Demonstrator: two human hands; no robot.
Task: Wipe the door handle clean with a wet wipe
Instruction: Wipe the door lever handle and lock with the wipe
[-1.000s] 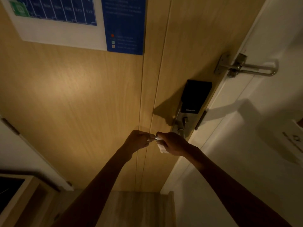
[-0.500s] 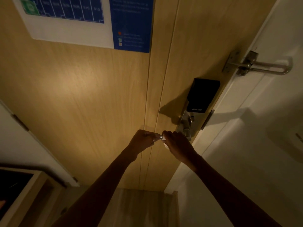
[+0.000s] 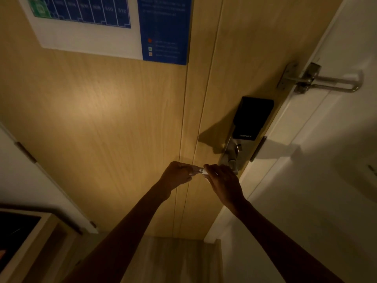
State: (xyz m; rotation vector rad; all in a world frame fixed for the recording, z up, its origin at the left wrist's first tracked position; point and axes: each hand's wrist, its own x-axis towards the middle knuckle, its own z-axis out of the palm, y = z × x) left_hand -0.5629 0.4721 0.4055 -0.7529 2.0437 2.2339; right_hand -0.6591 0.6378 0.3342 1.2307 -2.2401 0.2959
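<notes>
Both hands meet on the lever door handle (image 3: 201, 170) of the wooden door (image 3: 102, 119), just below the black smart lock (image 3: 253, 119). The right hand (image 3: 222, 179) is curled over the handle's shaft with a white wet wipe (image 3: 204, 173) pinched under its fingers, only a small pale edge showing. The left hand (image 3: 178, 176) is closed on the handle's free end, steadying it; a short stretch of bare metal shows between the two. The wiping step looks to be in hand. Next, the wipe likely needs to slide along the shaft toward the tip, which calls for the left hand to let go or shift. Compared with a second ago, less of the wipe hangs below the right hand, and the hands sit slightly closer together; the view has shifted a little.
</notes>
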